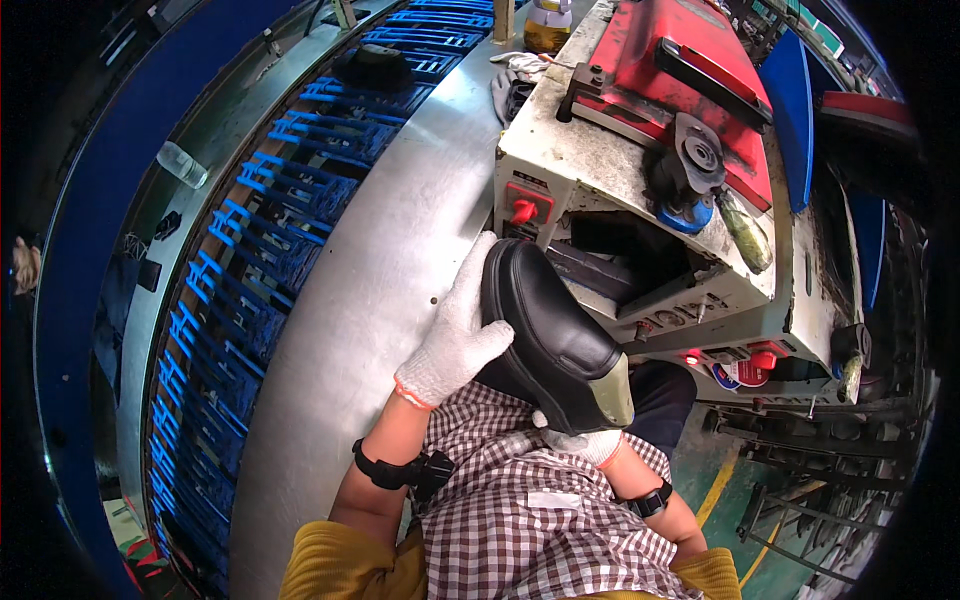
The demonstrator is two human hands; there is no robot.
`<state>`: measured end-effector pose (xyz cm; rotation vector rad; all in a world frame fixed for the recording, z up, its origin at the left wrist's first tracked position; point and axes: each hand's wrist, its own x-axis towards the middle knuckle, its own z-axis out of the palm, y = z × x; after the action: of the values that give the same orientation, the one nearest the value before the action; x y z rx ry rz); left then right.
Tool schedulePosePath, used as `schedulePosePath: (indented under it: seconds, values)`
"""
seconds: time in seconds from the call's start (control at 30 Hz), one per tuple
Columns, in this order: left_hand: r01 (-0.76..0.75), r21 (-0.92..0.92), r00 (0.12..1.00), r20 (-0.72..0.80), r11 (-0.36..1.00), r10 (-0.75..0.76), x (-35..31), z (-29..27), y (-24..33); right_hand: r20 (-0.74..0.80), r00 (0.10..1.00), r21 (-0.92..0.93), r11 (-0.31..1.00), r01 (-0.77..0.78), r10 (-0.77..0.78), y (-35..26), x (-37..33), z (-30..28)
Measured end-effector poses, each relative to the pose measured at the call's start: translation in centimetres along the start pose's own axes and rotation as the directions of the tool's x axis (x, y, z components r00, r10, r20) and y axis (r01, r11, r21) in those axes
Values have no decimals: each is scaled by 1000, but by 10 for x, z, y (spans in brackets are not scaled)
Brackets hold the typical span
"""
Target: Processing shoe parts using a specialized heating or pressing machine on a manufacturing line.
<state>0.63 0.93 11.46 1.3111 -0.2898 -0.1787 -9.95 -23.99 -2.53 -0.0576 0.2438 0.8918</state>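
Note:
A black leather shoe with a thick black sole is held in front of my lap, its toe pointing up and away. A pale greenish piece shows at its near end. My left hand, in a white knit glove, grips the sole side near the toe, with the thumb pressed on the sole edge. Under the near end, my right hand supports the shoe, also gloved in white; most of its fingers are hidden behind it. Just past the shoe is the dark opening of a worn white machine.
A red lid and a red switch are on the machine. To my left runs a bare steel tabletop, then a conveyor with blue racks. A clear bottle lies beyond it. Shoe racks stand at right.

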Motion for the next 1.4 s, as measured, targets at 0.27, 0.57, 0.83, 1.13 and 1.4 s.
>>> schedulePosePath:
  seconds: [0.27,0.57,0.83,1.13,1.4]
  values:
    - [-31,89,997,-73,996,37,0,-4,2,-225,885,-585,783,211,-407,0,21,-1]
    - [-73,-170,997,-33,983,68,-5,-6,-5,-180,956,-153,967,204,-230,-7,8,6]
    - [-95,-353,995,-7,931,99,-7,-14,-18,-258,924,-161,955,247,-282,0,4,18]
    - [-156,-406,986,-116,900,118,1,-10,0,-319,889,-343,915,214,-328,-10,10,35]
    - [-98,-329,934,-356,939,-27,-7,7,-5,-58,900,-603,734,314,-432,-32,93,127]
